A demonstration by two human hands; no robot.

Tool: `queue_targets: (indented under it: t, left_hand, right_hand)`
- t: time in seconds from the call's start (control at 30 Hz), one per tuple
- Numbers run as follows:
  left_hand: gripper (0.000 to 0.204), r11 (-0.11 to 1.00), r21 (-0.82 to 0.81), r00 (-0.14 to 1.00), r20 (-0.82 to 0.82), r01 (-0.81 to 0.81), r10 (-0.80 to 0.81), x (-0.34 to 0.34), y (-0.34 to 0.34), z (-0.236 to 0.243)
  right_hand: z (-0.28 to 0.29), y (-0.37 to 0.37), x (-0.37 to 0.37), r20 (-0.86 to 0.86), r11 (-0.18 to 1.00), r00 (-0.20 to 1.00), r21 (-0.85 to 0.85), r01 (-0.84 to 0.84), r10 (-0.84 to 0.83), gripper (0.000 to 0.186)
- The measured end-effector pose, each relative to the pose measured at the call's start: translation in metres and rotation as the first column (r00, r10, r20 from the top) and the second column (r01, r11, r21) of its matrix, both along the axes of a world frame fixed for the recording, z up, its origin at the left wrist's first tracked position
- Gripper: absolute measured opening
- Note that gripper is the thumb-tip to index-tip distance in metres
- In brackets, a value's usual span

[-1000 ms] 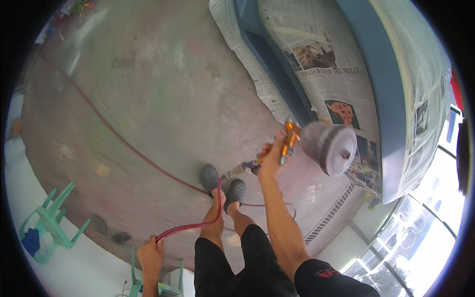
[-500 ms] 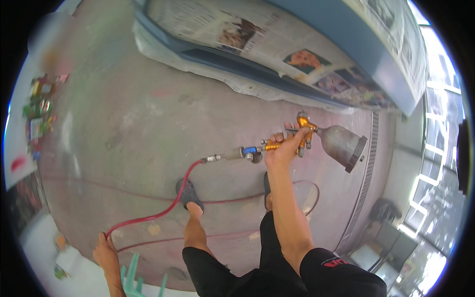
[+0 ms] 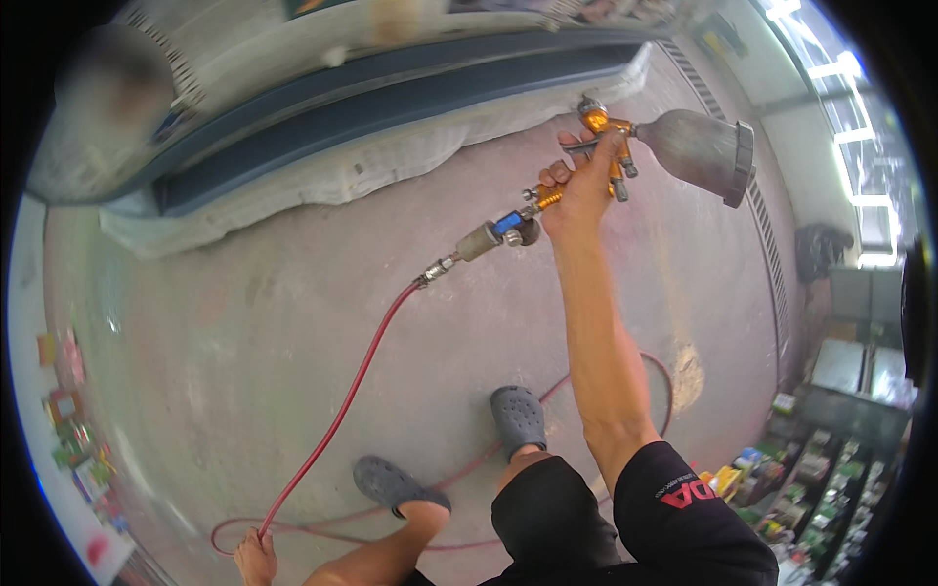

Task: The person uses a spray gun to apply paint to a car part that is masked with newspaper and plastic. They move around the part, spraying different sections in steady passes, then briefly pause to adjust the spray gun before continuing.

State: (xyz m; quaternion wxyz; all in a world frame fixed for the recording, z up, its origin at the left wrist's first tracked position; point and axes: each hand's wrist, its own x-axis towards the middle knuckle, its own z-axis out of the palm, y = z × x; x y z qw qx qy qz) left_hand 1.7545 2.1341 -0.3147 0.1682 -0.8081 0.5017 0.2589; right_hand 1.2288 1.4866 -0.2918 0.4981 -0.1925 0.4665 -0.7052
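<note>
My right hand (image 3: pixel 583 192), arm stretched forward, is closed around the handle of a gold spray gun (image 3: pixel 623 125). A greyish, cloudy paint cup (image 3: pixel 684 151) with a dark cap sticks out to the gun's right. Below the handle are a blue fitting, a filter (image 3: pixel 479 241) and a metal coupling. From there a red air hose (image 3: pixel 354 389) runs down to my left hand (image 3: pixel 256 559), which grips it at the lower left. Ahead of the gun lies a long blue-grey vehicle body part (image 3: pixel 391 93), edged with white masking sheet (image 3: pixel 342 181).
Red hose also loops over the floor (image 3: pixel 244 342) around my feet in grey clogs (image 3: pixel 518 420). A floor grate (image 3: pixel 767 264) runs along the right. Cluttered shelves (image 3: pixel 821 479) stand at the lower right, with a black bag (image 3: pixel 823 252) beyond. Small items line the left edge.
My view has turned, and the body part now lies across the upper left. The gun and right hand sit higher in view; the left hand is lower, still on the hose. My feet have stepped.
</note>
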Motion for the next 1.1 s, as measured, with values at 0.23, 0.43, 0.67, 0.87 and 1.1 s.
queue_targets:
  t: [0.23,0.43,0.67,0.87,1.1]
  left_hand:
    - [0.036,0.98,-0.196,0.993,0.114,0.009,0.014,-0.04,-0.078,0.069]
    - [0.042,0.996,0.023,0.987,0.142,-0.084,0.08,-0.088,-0.11,0.15]
    - [0.038,0.988,0.143,0.984,0.161,0.055,-0.078,-0.168,-0.167,0.208]
    - [0.035,0.991,0.111,0.986,0.138,0.079,-0.095,-0.201,-0.187,0.199]
    - [0.034,0.991,0.125,0.989,0.132,0.043,-0.059,-0.227,-0.182,0.21]
  right_hand:
    - [0.006,0.025,-0.005,0.14,0.978,0.99,-0.211,0.004,0.026,0.059]
    - [-0.001,0.022,-0.023,0.223,0.975,0.969,-0.214,-0.06,0.108,0.057]
    - [-0.027,0.006,-0.036,0.181,0.978,0.977,-0.193,-0.081,0.116,0.066]
    - [-0.032,-0.038,-0.063,0.303,0.973,0.948,-0.231,-0.029,0.1,0.064]
    - [-0.033,-0.057,-0.062,0.319,0.983,0.945,-0.182,-0.016,0.075,0.056]
